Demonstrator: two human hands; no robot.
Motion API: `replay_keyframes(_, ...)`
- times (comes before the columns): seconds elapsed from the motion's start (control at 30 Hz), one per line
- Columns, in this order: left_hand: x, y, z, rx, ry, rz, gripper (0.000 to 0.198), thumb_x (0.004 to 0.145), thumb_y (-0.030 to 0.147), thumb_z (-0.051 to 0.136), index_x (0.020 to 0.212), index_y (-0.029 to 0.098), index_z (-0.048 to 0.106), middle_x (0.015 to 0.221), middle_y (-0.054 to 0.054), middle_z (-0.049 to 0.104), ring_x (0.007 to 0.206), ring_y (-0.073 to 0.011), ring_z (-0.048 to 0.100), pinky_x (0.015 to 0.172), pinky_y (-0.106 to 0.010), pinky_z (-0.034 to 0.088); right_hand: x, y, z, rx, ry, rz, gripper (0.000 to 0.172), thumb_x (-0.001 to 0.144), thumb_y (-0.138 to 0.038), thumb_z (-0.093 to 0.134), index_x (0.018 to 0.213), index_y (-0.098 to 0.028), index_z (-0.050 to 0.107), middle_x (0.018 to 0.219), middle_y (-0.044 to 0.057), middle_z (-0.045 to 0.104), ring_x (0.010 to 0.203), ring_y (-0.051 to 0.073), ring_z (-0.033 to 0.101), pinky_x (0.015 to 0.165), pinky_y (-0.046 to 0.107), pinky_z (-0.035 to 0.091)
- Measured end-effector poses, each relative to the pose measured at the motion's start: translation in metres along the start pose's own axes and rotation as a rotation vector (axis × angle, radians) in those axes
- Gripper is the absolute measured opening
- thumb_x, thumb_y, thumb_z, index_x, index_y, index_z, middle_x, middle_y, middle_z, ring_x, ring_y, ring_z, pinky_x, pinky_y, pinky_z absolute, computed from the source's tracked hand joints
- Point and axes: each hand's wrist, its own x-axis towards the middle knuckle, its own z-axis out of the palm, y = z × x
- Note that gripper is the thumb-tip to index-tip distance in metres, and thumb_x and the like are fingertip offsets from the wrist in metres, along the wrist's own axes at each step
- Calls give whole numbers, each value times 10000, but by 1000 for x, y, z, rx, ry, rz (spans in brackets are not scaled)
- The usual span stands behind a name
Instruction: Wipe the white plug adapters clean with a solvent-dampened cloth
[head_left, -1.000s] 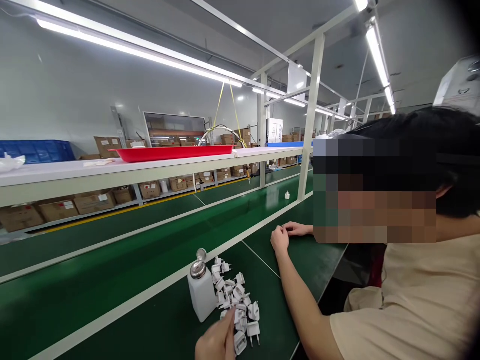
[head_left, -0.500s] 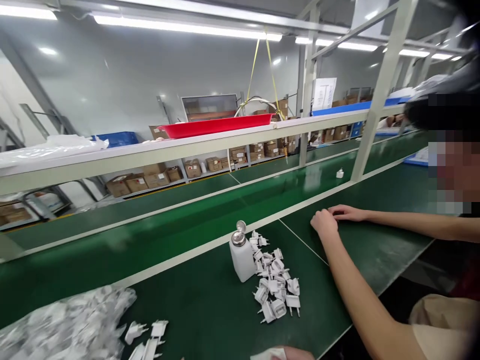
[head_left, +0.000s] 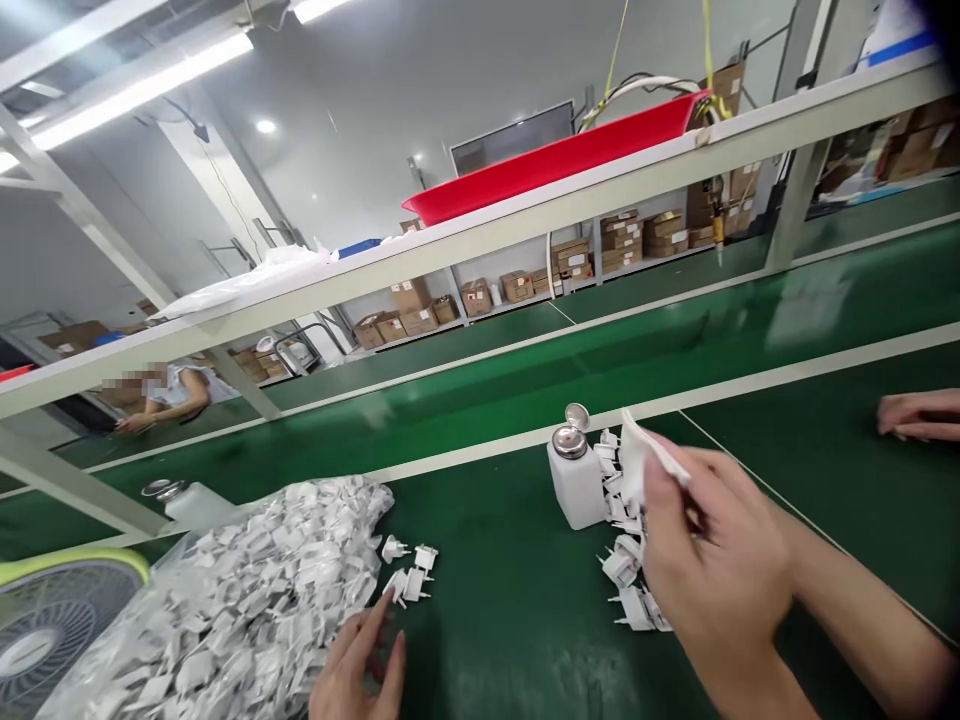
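Note:
My right hand (head_left: 720,550) pinches a folded white cloth (head_left: 637,455) just right of a white pump bottle (head_left: 577,490) with its metal lid flipped up. Behind and below that hand lies a pile of white two-pin plugs (head_left: 622,560), partly hidden by it. My left hand (head_left: 360,660) is at the lower middle, fingers apart and holding nothing. Its index fingertip reaches a small group of loose white plugs (head_left: 415,583); whether it touches one I cannot tell. Beside it, a clear plastic bag (head_left: 262,590) bulges with many more plugs.
A second bottle (head_left: 196,503) leans behind the bag, and a fan (head_left: 45,620) stands at lower left. A co-worker's hand (head_left: 919,413) rests at the right edge. Another person (head_left: 180,392) sits far left. A shelf (head_left: 495,240) with a red tray (head_left: 555,160) spans above.
The view has swung left. My right hand has risen with the cloth from the bottom edge to beside the bottle. My left hand has come into view at the loose plugs.

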Motion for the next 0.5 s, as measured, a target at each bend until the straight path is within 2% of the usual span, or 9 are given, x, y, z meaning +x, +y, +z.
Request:
replay_keyframes(0.07,7,5,0,55,-32,-8,485,894,517,534,1197,201,742,1123,-107,755,639,-200,672,583,-304,552,20,8,11,-291,-124,-318,298,1011,-194,548,1257,-180,715,991,66,704,808,164,636,654,281,475)
replay_keyframes(0.1,9,5,0,91,-64,-31,494,894,510,528,1207,183,725,1128,-128,748,650,-212,675,592,-318,557,27,13,15,-385,-231,-384,303,1010,-161,533,1257,-178,708,985,57,694,783,155,623,609,275,453)
replay_keyframes(0.17,12,3,0,159,-124,-73,474,891,492,511,1174,162,702,952,-118,737,652,-238,671,596,-338,551,33,23,23,-499,-390,-396,289,997,-133,523,1210,-185,711,962,40,675,727,149,602,513,274,398)
replay_keyframes(0.27,11,-1,2,206,-158,-94,403,898,459,471,1105,171,662,717,-33,620,608,-248,645,603,-352,525,30,30,27,-547,-439,-436,312,971,-111,502,1185,-192,713,995,40,672,739,157,625,485,270,402)
replay_keyframes(0.4,10,1,7,188,-173,-64,431,942,492,450,1183,175,614,737,-20,601,612,-243,644,593,-346,512,31,29,27,-564,-433,-483,327,982,-142,447,1135,-170,734,956,52,669,673,153,603,444,270,394)
replay_keyframes(0.5,15,6,11,182,-149,6,407,974,487,429,1183,194,620,990,-116,704,760,-267,702,663,-373,556,36,27,26,-538,-463,-472,339,982,-159,429,1105,-166,745,935,51,669,598,137,562,415,265,377)
